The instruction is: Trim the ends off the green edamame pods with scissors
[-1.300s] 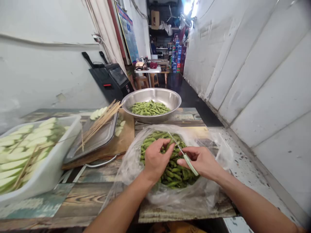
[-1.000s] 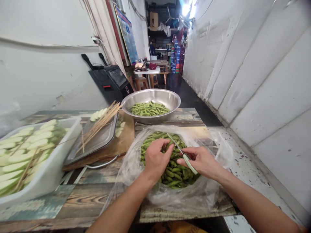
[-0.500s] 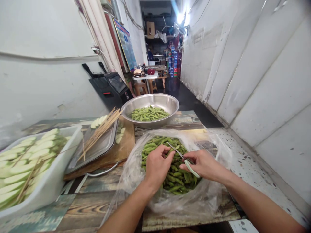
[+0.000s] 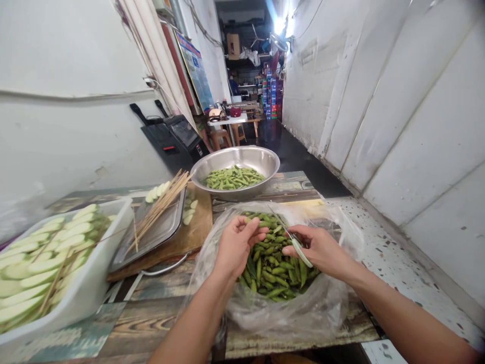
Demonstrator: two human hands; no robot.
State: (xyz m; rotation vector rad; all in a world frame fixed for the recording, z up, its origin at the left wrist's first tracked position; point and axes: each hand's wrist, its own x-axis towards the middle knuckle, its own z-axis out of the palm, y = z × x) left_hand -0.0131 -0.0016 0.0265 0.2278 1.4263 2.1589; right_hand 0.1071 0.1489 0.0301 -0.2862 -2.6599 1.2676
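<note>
Leftmost, a tub (image 4: 96, 280) of slices (image 4: 41, 258); then sticks (image 4: 159, 209) on a tray (image 4: 163, 227). The left hand (image 4: 235, 243) curls above pods (image 4: 275, 275) in a bag (image 4: 288, 318); whether it pinches 1, I cannot tell. Next, scissors (image 4: 303, 255), gripped by the right hand (image 4: 321, 250).

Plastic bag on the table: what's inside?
The plastic bag holds heaped green pods. The left hand, right hand and scissors cover parts of the heap. Whatever lies below its top layer can't be seen.

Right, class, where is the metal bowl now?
In the head view, the metal bowl sits near centre, beyond the plastic bag, right of the skewers.
</note>
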